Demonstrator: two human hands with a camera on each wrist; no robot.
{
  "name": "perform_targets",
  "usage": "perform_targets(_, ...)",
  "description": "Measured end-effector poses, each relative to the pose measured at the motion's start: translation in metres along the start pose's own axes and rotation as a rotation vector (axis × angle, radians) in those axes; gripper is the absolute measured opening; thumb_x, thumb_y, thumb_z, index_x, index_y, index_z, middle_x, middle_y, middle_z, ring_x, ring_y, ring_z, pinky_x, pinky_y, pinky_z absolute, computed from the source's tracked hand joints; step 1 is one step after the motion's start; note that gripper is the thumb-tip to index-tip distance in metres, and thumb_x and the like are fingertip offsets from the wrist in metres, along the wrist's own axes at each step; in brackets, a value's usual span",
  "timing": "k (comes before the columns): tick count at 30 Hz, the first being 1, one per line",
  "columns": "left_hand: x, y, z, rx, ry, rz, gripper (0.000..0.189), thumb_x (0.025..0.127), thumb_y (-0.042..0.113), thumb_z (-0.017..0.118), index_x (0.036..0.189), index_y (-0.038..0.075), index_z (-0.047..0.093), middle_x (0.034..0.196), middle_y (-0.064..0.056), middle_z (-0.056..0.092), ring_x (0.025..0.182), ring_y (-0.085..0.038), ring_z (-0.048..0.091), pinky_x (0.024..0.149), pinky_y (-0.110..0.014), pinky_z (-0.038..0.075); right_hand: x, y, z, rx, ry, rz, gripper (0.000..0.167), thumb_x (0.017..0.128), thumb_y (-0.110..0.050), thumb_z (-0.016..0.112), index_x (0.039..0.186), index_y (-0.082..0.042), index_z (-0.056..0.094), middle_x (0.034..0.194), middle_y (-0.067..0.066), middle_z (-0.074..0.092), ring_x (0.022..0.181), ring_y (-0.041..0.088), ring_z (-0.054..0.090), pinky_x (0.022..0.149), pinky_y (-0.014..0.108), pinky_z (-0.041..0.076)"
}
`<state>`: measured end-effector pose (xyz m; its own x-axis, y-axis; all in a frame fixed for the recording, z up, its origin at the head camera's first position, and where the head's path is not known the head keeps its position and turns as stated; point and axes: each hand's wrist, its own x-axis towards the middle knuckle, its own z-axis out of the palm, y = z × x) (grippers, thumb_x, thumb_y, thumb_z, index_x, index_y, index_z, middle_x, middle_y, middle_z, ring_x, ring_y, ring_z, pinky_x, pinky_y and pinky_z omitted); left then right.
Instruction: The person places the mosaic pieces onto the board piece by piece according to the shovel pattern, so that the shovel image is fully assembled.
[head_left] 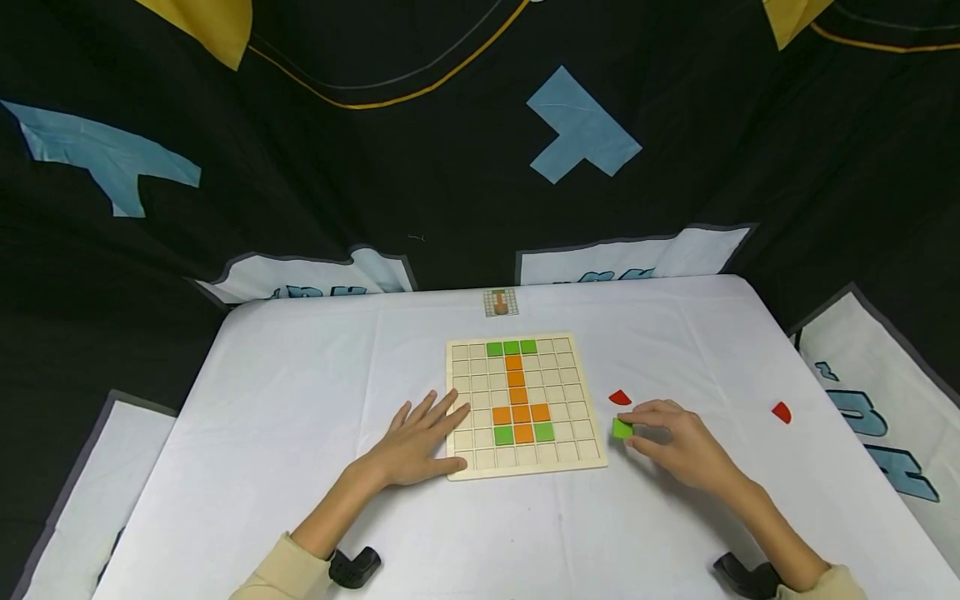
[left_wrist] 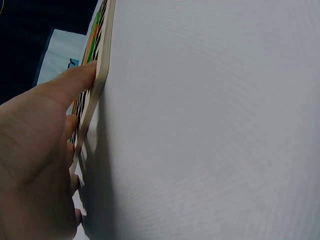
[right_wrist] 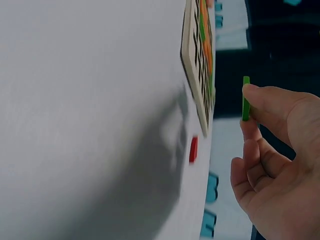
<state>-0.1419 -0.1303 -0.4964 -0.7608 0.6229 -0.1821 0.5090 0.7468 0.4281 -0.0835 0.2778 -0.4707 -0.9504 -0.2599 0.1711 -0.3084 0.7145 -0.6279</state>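
Note:
A pale wooden grid board (head_left: 570, 408) lies on the white table, bearing several orange tiles (head_left: 515, 378) in a column and several green tiles (head_left: 512, 347). My left hand (head_left: 408, 448) rests at the board's left edge with fingers spread. Its thumb touches the rim (left_wrist: 102, 60) in the left wrist view. Just right of the board, my right hand (head_left: 678, 442) pinches a green square tile (head_left: 622, 428) between thumb and fingers. The right wrist view shows this tile (right_wrist: 246, 99) edge-on, held above the tabletop.
A red quarter-round piece (head_left: 620, 397) lies right of the board, near my right hand, and another red piece (head_left: 782, 412) sits farther right. Behind the board is a small pattern card (head_left: 500, 302). A dark patterned cloth (head_left: 450, 167) hangs behind the table (head_left: 300, 375).

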Motion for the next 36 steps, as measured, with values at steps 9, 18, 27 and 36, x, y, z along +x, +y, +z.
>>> perform_targets(9, 0.000, 0.000, 0.001, 0.003, 0.001, -0.004, 0.081, 0.094, 0.057, 0.059, 0.159, 0.019, 0.029, 0.166, -0.007, 0.012, 0.151, -0.035, 0.003, 0.115, -0.064, 0.003, 0.016, -0.021, 0.032, 0.044, -0.045, -0.069, 0.031, 0.079, -0.006, 0.084, 0.110, -0.010, 0.078, 0.108, -0.005, 0.070, 0.106, 0.021, 0.063, 0.090, 0.043, 0.051)
perform_targets(18, 0.000, 0.001, 0.000, 0.003, -0.002, -0.004, 0.081, 0.094, 0.057, 0.059, 0.159, 0.019, 0.029, 0.166, -0.007, 0.012, 0.151, -0.035, 0.003, 0.115, -0.064, 0.003, 0.029, -0.042, 0.062, 0.067, -0.123, -0.091, 0.029, 0.082, -0.011, 0.083, 0.110, -0.009, 0.078, 0.106, -0.006, 0.070, 0.104, 0.018, 0.060, 0.088, 0.036, 0.050)
perform_targets(27, 0.000, 0.001, -0.001, 0.005, -0.009, -0.008, 0.080, 0.095, 0.057, 0.059, 0.159, 0.020, 0.029, 0.166, -0.007, 0.011, 0.151, -0.034, 0.003, 0.115, -0.063, 0.003, 0.037, -0.049, 0.079, 0.020, -0.104, -0.142, 0.025, 0.079, -0.010, 0.083, 0.103, -0.010, 0.078, 0.102, -0.006, 0.072, 0.100, 0.017, 0.062, 0.087, 0.036, 0.051)
perform_targets(36, -0.001, 0.002, -0.002, 0.005, -0.003, -0.004, 0.081, 0.094, 0.055, 0.060, 0.159, 0.019, 0.029, 0.166, -0.008, 0.012, 0.151, -0.036, 0.004, 0.114, -0.064, 0.004, 0.042, -0.056, 0.087, -0.046, -0.113, -0.160, 0.023, 0.077, -0.008, 0.082, 0.100, -0.010, 0.079, 0.098, -0.004, 0.072, 0.092, 0.016, 0.058, 0.080, 0.034, 0.050)
